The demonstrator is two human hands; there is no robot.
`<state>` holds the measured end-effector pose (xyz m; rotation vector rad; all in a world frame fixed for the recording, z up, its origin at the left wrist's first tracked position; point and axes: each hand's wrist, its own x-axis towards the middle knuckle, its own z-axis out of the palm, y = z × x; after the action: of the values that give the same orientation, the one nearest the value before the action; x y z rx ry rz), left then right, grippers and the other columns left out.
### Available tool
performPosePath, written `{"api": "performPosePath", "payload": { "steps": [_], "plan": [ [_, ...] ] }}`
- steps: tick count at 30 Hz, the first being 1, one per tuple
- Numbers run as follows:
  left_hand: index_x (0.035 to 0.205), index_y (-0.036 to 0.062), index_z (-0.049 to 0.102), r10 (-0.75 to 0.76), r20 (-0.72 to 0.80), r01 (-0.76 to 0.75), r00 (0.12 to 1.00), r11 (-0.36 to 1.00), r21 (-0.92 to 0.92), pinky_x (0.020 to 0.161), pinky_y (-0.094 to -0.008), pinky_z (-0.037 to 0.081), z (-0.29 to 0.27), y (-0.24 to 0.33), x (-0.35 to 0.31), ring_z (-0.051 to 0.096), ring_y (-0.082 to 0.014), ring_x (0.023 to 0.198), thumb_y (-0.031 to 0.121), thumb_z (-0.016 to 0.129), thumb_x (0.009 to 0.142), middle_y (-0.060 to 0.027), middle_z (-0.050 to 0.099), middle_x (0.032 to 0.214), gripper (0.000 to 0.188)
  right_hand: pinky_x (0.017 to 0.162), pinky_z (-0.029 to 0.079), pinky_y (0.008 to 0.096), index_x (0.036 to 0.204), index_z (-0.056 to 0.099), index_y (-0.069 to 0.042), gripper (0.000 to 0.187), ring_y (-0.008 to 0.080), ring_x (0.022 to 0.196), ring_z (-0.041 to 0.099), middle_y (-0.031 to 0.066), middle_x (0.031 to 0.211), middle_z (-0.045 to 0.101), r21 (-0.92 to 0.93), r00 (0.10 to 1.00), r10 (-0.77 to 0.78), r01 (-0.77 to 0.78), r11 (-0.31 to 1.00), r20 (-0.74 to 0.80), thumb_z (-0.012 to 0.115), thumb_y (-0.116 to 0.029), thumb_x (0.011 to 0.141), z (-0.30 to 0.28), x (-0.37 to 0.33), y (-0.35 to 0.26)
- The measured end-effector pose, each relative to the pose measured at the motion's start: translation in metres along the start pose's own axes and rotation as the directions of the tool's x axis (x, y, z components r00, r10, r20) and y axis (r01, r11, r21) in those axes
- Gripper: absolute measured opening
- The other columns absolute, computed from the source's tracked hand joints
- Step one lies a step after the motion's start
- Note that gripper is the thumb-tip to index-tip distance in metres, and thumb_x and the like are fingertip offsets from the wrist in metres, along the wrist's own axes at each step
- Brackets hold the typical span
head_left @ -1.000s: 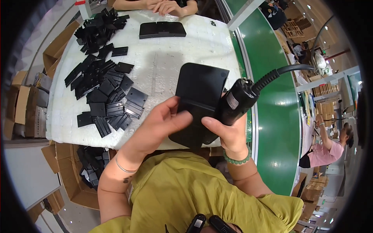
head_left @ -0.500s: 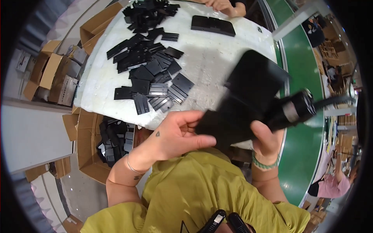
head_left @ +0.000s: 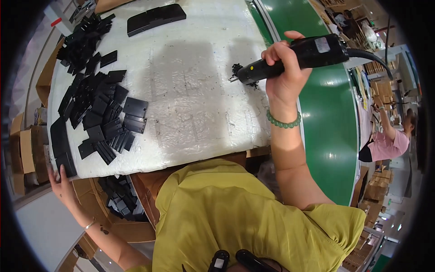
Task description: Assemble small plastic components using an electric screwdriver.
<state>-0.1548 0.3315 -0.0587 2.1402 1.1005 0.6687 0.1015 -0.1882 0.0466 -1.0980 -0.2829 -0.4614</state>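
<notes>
My right hand is wrapped around a black electric screwdriver, a cable trailing from its rear end. Its tip points left and down beside a small heap of black screws on the table. Far to the left, my left hand has its fingers at the near end of a long black plastic panel, which lies along the table's left edge. Beside that panel are loose piles of flat black plastic plates. A bigger black panel lies at the back.
The table has a white, wrinkled covering. Along its right side runs a green conveyor belt. An open cardboard box with black parts stands below the near left edge. Another person in pink is far right.
The black panel has gone from between my hands to the table's left edge with my left hand. My right hand has carried the screwdriver up to the screws. My view has shifted right.
</notes>
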Motion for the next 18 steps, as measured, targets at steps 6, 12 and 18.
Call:
{"api": "performPosePath", "payload": {
  "steps": [6,12,18],
  "plan": [
    [0.120,0.0086,0.056,0.493,0.025,-0.488,0.870,0.866,-0.114,0.091,-0.0324,0.040,0.059,0.141,-0.057,0.051,-0.0170,0.110,0.020,0.064,0.087,-0.0061,0.052,0.122,0.036,0.052,0.044,0.0286,0.096,0.049,0.003,0.027,0.0144,0.048,0.050,0.0047,0.064,0.049,-0.025,1.000,-0.013,0.012,1.000,-0.025,0.060,0.003,0.071,-0.008,0.006,0.012],
    [0.094,0.0034,0.066,0.731,0.237,-0.649,0.640,0.679,-0.343,0.086,-0.0302,0.043,0.136,0.247,-0.114,0.057,-0.0233,0.096,0.007,0.073,0.071,-0.0096,0.063,0.100,0.025,0.051,0.044,0.0275,0.096,0.049,0.003,0.026,0.0137,0.049,0.050,0.0049,0.064,0.050,-0.027,1.000,0.006,-0.006,1.000,-0.016,0.059,0.005,0.072,-0.008,0.008,0.017],
    [0.095,0.0051,0.068,0.861,0.332,-0.609,0.384,0.507,-0.610,0.080,-0.0309,0.045,0.201,0.302,-0.166,0.057,-0.0253,0.091,0.012,0.073,0.071,-0.0099,0.063,0.095,0.025,0.055,0.043,0.0319,0.102,0.047,0.002,0.029,0.0149,0.051,0.046,0.0059,0.065,0.047,0.148,0.998,-0.009,0.017,0.989,-0.055,0.055,0.002,0.075,-0.009,0.001,-0.016]
  ]
}}
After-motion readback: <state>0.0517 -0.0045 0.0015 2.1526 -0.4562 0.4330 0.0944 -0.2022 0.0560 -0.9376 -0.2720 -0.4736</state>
